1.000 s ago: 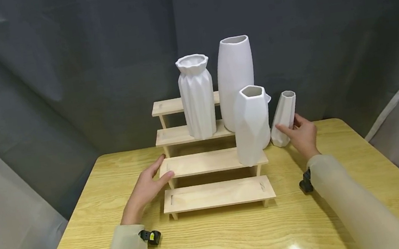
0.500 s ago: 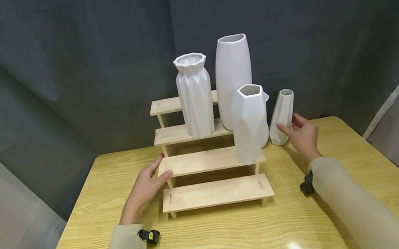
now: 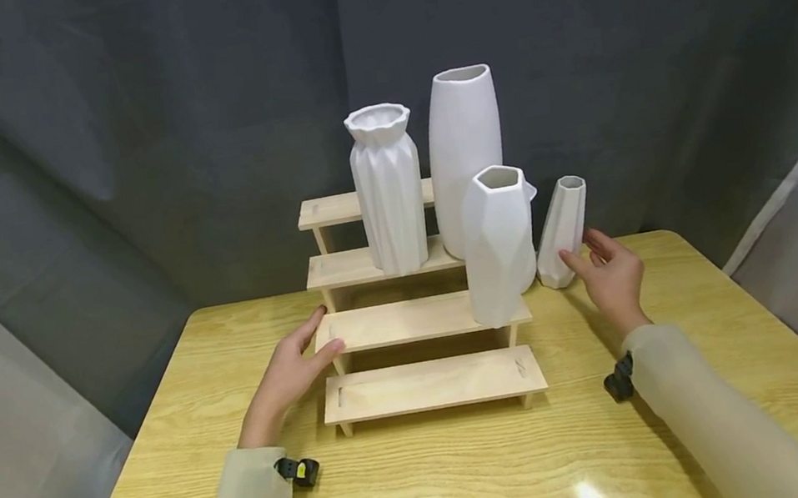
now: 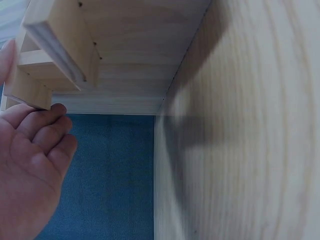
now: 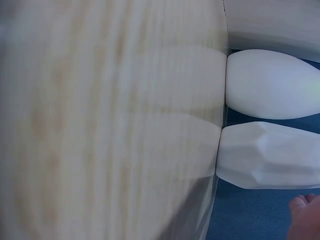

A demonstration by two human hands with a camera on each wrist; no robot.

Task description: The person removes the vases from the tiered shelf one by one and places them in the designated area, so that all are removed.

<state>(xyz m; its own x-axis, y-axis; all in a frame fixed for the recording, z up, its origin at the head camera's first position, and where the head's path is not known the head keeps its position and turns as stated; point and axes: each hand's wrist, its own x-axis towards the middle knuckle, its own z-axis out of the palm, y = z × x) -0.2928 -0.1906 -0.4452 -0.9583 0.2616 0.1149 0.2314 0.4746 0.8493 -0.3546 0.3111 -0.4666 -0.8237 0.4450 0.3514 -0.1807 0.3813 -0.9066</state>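
- The small faceted vase [image 3: 563, 229] is stood on the table [image 3: 474, 475] at the right end of the stepped wooden rack [image 3: 420, 322], just beside it and behind the larger faceted vase [image 3: 499, 246] on the second step.
- The right hand [image 3: 610, 276] is seen immediately to the right of the small vase and slightly nearer the person; its fingers are loosely spread, the fingertips [image 3: 571, 260] lying at the vase's lower flank. Whether skin touches the ceramic cannot be told from the head view; nothing is gripped.
- In the right wrist view only a fingertip [image 5: 302, 205] is caught below the small faceted vase [image 5: 265, 155], with a gap showing between them.
- The vase's long axis is held near upright, leaning a little, its mouth tipped to the right, toward the hand's side.
- The left hand [image 3: 292, 372] is laid open against the left end of the rack's second step, fingers straight, well apart from the small vase; the right hand is by far the nearer.
- The pleated vase [image 3: 388, 191] and the tall smooth vase [image 3: 466, 156] are stood on the upper steps.
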